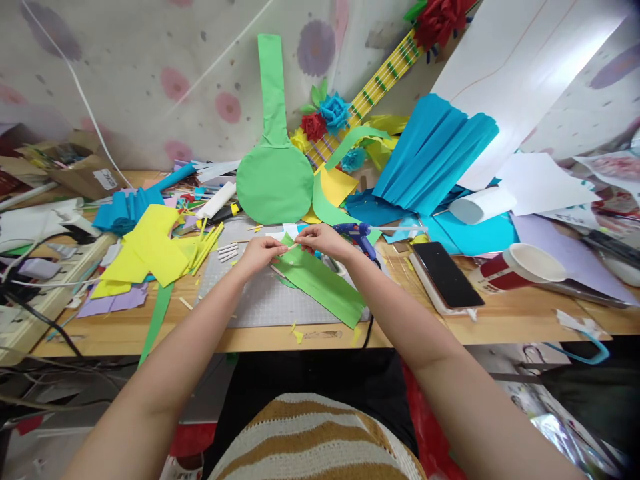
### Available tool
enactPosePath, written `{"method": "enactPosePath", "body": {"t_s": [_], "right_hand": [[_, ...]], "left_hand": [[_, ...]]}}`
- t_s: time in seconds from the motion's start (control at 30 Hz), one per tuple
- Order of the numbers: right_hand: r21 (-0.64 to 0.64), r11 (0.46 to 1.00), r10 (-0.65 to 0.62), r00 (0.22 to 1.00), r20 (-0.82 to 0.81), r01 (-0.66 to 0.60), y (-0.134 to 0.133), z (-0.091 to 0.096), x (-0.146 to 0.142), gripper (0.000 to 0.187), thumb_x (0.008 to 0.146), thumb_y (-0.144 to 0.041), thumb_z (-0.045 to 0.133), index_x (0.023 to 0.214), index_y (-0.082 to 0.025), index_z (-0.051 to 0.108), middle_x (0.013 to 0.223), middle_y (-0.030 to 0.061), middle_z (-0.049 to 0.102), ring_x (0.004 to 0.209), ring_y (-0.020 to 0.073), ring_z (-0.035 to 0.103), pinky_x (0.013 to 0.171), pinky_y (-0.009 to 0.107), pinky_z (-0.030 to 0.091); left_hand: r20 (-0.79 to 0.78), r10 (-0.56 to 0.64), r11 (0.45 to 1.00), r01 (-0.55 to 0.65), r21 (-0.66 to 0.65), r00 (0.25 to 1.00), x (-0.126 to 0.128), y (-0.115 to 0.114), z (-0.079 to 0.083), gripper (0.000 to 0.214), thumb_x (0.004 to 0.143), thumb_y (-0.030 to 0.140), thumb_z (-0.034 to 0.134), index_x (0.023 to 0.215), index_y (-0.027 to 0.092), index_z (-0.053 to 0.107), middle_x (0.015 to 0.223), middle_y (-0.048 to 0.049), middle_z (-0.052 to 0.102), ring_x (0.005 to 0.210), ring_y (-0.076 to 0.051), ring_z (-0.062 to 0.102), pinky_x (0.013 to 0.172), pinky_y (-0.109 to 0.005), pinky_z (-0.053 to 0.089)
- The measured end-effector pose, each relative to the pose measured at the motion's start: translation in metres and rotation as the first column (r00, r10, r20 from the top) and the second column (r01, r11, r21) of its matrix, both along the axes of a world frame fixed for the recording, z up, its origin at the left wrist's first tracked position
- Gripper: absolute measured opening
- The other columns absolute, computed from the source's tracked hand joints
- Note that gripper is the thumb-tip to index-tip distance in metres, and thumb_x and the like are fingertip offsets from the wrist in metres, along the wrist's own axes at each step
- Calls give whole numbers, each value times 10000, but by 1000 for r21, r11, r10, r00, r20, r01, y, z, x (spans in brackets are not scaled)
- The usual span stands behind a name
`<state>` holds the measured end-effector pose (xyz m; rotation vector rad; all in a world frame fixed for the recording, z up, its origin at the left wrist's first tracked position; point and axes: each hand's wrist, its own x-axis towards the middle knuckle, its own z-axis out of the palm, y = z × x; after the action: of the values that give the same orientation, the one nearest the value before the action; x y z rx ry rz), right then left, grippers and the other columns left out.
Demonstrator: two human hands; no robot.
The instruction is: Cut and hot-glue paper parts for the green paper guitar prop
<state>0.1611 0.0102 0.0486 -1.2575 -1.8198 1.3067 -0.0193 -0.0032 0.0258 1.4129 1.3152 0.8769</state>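
My left hand (pixel 264 255) and my right hand (pixel 323 241) meet over the cutting mat (pixel 240 300). Their fingertips pinch a short pale stick (pixel 290 248) between them; whether it is wood or rolled paper is too small to tell. Beneath the hands a strip of green paper (pixel 325 287) lies at a slant on the mat. Several short white rolls (pixel 228 252) rest left of my left hand. Just beyond my right hand is a blue glue gun (pixel 359 235). A green paper-covered banjo-like shape (pixel 275 183) leans upright against the wall.
Yellow paper (pixel 155 247) and a power strip (pixel 75 287) crowd the left side. A phone (pixel 447 273), a paper cup (pixel 523 267) and blue crepe paper (pixel 435 157) are on the right. Behind stands a yellow paper guitar neck (pixel 385 80) with paper flowers.
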Motion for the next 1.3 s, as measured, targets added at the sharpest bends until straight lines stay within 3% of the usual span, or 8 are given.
{"method": "enactPosePath", "body": {"t_s": [0.1,0.27,0.5,0.63,0.77,1.03,1.2,1.3], "right_hand": [[-5,1000,-5,998,-60,5,3,-4,-2,125,709,-251,582,681,-132,558,537,-19,537,454,59,479,442,185,391],[69,997,44,982,-182,-32,6,-12,-2,141,673,-249,613,715,-145,527,606,-31,545,474,52,497,469,188,405],[136,986,124,970,-212,-96,7,-16,0,161,687,-272,606,753,-161,510,650,-42,533,508,50,495,514,200,419],[51,997,-44,958,-284,61,8,-20,-11,412,639,-286,677,942,-198,413,590,-85,531,488,78,531,505,223,458],[-98,971,-238,922,-305,219,7,-21,-24,465,595,-275,731,869,-202,362,540,-100,534,472,85,553,516,236,488],[-151,987,-99,939,-328,51,5,-14,-15,460,566,-188,751,840,-192,383,590,-68,579,508,87,568,545,244,495],[-133,987,23,891,-454,-93,6,-10,-7,470,565,-229,742,868,-190,384,662,-59,602,561,86,578,576,242,482],[-167,977,31,870,-492,-129,7,-9,-4,485,565,-244,740,890,-186,385,682,-55,605,554,76,568,572,235,474]], "left_hand": [[42,45,999,-43,-26,998,2,-2,2,243,511,338,711,611,130,636,555,10,555,523,-105,498,540,-256,458],[-3,54,998,-54,-17,999,3,-4,2,182,628,283,647,590,127,562,533,29,501,475,-91,481,508,-254,460],[27,78,997,-77,-16,997,4,0,-13,133,709,204,601,630,147,510,515,43,480,428,-89,502,472,-228,441],[69,147,988,-149,26,987,10,2,-18,117,737,239,581,675,151,535,507,40,486,441,-98,514,485,-232,450],[35,194,971,-196,134,980,16,2,-19,128,761,277,547,712,159,540,552,27,518,474,-112,544,480,-238,457],[195,95,996,-93,-15,976,14,-2,-16,150,735,224,595,641,134,521,477,54,471,432,-73,491,559,-252,497],[485,1,978,101,-185,874,18,-11,1,218,690,278,662,637,94,558,508,46,456,464,-37,449,657,-253,525],[524,-39,959,178,-219,851,18,-12,8,240,671,303,683,678,88,576,555,29,476,497,-39,468,667,-249,530]]}}
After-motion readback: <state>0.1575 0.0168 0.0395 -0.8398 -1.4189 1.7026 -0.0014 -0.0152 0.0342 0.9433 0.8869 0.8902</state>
